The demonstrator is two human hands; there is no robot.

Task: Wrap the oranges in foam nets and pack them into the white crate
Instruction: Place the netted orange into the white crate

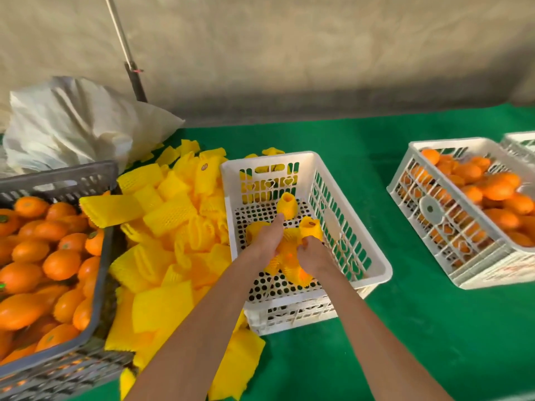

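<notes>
Both my hands reach into the white crate in the middle of the green table. My left hand and my right hand together grip an orange in a yellow foam net just above the crate floor. Three more netted oranges lie in the crate: one at the back, one to the right, one partly hidden behind my left hand. A heap of loose yellow foam nets lies left of the crate. Bare oranges fill a grey crate at far left.
A second white crate full of bare oranges stands at right, with another white crate's corner behind it. A white sack and a metal pole are at back left. Green cloth covers the table.
</notes>
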